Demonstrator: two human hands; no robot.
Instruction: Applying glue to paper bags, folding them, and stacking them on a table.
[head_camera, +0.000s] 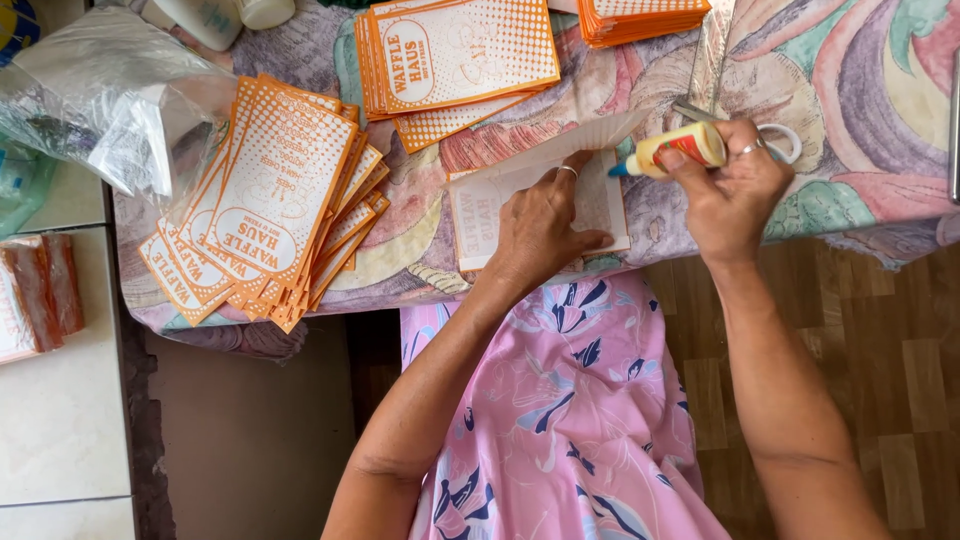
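Observation:
My left hand (540, 225) presses flat on a white paper bag (480, 205) that lies face down on the patterned tablecloth (860, 120). The bag's flap is folded open toward the back. My right hand (735, 190) grips a small yellow glue bottle (680, 145) with a blue nozzle, tilted so the tip points at the bag's right edge. A ring shows on each hand.
A fanned pile of orange-and-white printed bags (270, 200) lies at the left. Two more stacks (455, 55) (640, 18) sit at the back. Scissors (780, 135) lie under my right hand. A clear plastic bag (110, 100) sits far left, bottles (215, 15) at the back.

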